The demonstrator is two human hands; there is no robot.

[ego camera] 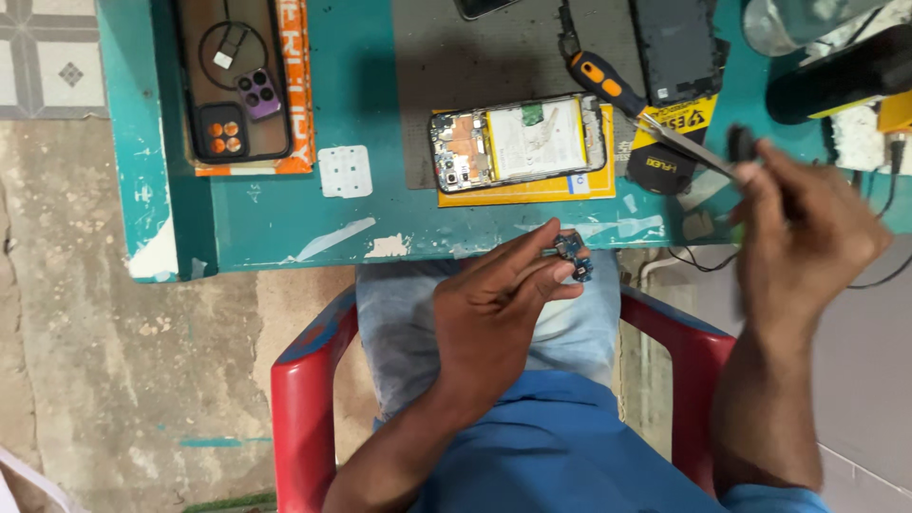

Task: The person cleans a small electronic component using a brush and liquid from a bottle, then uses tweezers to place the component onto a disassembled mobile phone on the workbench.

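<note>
Here the left hand [494,309] sits just off the near edge of the teal workbench [266,214], over the lap, fingers pinched shut on a small blue circuit board [574,258]. The board hangs at the bench's front lip, touching nothing but fingertips. Left forearm runs up from lower centre, wrist bent toward the bench.

Right hand [807,228] is raised at the bench's right end, motion-blurred, fingers closed round metal tweezers [689,147] whose tips point up-left toward the orange-handled screwdriver [600,78]. Right forearm rises steeply from the lower right.

Opened phone [518,142], battery and board exposed, lies on a yellow card [532,190] near bench centre, well apart from both hands. Open bench surface lies left of it, between a white square pad [345,171] and the phone. A clear phone case [233,76] rests far left. Red plastic chair arms [304,399] flank the lap.
</note>
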